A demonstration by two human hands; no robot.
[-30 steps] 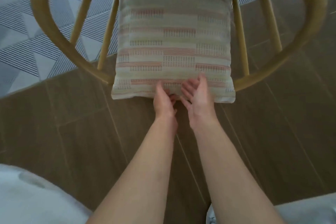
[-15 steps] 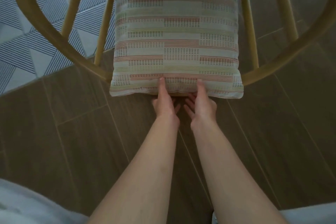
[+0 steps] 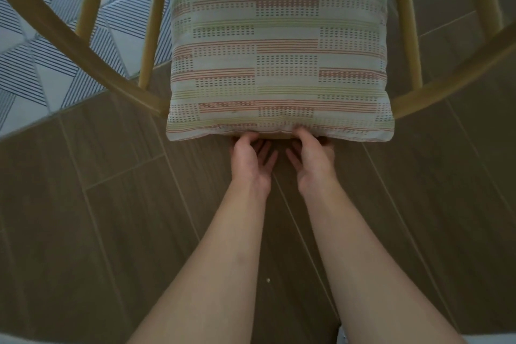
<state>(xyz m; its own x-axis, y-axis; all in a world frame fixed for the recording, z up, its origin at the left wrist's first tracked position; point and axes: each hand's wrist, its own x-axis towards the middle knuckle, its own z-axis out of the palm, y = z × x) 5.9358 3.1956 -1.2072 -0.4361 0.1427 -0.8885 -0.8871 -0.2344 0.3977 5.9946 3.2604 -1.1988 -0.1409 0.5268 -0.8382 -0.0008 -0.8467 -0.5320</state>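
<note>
Currently cushion (image 3: 279,45) lies on chair (image 3: 78,49), directly ahead of both hands at its near edge's middle; left hand (image 3: 251,159) and right hand (image 3: 314,160) equally close, thumbs on hem, visible fingers loose, nothing pinched

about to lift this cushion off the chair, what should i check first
1. Both hands at the cushion: ok. The left hand and right hand are at the near edge of the striped fabric cushion.
2. Grip closed: not ok. The thumbs touch the edge, and the fingers lie straight below it.
3. Hands evenly placed: ok. They sit side by side near the middle of the edge.
4. Cushion free of the curved wooden chair: cannot tell. Its sides run close to the spindles.
5. Far edge of the cushion: cannot tell. It is out of frame.
</note>
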